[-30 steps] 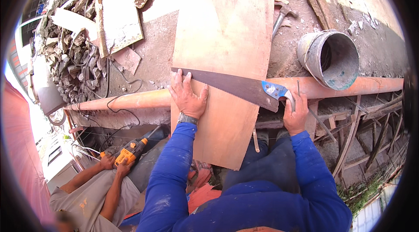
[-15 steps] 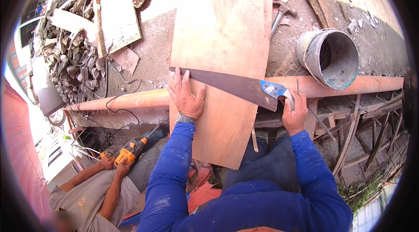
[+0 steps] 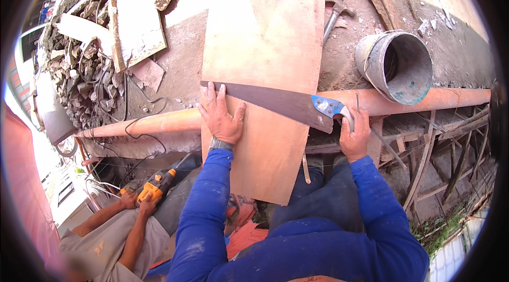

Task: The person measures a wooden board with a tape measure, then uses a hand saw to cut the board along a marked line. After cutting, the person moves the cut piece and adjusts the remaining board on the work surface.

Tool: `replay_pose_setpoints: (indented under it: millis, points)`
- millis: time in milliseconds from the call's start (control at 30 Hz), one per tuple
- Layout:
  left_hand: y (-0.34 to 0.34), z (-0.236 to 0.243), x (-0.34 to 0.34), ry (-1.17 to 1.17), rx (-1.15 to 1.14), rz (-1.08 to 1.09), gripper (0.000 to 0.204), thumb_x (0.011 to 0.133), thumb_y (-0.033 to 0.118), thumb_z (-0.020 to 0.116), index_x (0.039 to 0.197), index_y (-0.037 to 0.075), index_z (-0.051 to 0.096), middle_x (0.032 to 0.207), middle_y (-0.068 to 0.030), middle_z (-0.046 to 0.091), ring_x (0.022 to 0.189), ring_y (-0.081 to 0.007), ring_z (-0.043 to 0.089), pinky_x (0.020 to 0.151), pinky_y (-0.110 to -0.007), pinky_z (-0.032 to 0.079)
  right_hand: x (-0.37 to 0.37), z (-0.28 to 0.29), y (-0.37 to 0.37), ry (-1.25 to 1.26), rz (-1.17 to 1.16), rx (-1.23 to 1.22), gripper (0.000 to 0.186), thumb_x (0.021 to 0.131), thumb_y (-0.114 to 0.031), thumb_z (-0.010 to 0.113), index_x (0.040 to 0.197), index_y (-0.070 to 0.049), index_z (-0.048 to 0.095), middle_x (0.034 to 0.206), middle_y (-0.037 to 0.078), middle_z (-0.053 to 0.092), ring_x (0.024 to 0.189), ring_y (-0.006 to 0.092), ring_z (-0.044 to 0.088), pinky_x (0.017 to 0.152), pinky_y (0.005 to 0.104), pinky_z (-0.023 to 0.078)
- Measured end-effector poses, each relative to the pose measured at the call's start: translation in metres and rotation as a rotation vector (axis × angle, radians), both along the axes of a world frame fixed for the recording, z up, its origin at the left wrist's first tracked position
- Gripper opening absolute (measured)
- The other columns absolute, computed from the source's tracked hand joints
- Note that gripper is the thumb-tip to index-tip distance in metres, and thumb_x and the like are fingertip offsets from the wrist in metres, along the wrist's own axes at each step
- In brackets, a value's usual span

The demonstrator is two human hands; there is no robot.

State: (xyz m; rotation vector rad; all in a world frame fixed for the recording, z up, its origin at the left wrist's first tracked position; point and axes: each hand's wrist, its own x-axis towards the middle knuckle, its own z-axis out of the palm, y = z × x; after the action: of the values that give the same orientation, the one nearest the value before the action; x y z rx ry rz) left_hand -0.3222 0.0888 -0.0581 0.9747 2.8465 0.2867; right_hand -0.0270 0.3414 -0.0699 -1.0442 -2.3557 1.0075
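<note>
A long plywood board lies in front of me across an orange pipe. Flat across it rests a hand saw, its dark blade slanting over the wood and its blue and grey handle beyond the board's right edge. My right hand is closed round that handle; a thin dark stick pokes up by its fingers. My left hand lies spread on the board, its fingertips touching the blade near the narrow end.
A claw hammer and a dirty bucket stand beyond the orange pipe. Rubble with cables is piled at left. Close on my left a co-worker holds a yellow power drill. Wooden framing lies below at right.
The whole view has shifted slightly, so things appear a little further left and up. Both hands, the saw and the board keep nearly the same places relative to each other.
</note>
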Motion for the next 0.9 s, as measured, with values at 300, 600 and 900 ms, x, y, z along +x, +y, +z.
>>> replay_pose_setpoints:
  millis: [300, 600, 900]
  points:
    - [0.0022, 0.0037, 0.0009, -0.019, -0.007, 0.000, 0.077, 0.094, 0.045, 0.073, 0.157, 0.008, 0.049, 0.175, -0.0195, 0.029, 0.162, -0.0416, 0.022, 0.126, -0.071, 0.010, -0.0022, 0.0042, 0.0001, 0.010, -0.009, -0.002, 0.033, 0.095, -0.008, 0.068, 0.127, 0.001, 0.069, 0.119, 0.026, 0.065, 0.102, 0.0479, 0.069, 0.088, 0.0507, 0.057]
    - [0.0023, 0.0026, 0.0001, -0.022, -0.004, 0.007, 0.077, 0.093, 0.047, 0.074, 0.157, 0.008, 0.051, 0.176, -0.0181, 0.028, 0.163, -0.0410, 0.021, 0.126, -0.072, 0.009, 0.0010, 0.0006, -0.0017, 0.007, -0.006, -0.027, 0.034, 0.095, -0.008, 0.067, 0.127, 0.003, 0.068, 0.126, 0.029, 0.065, 0.110, 0.0498, 0.067, 0.095, 0.0512, 0.056]
    - [0.0003, 0.0010, -0.0005, -0.010, -0.023, 0.002, 0.077, 0.095, 0.048, 0.071, 0.158, 0.010, 0.049, 0.175, -0.0187, 0.029, 0.163, -0.0413, 0.021, 0.126, -0.071, 0.009, -0.0009, 0.0037, 0.0013, 0.007, 0.007, 0.004, 0.033, 0.094, -0.008, 0.068, 0.126, 0.003, 0.069, 0.123, 0.029, 0.066, 0.107, 0.0493, 0.068, 0.093, 0.0511, 0.057]
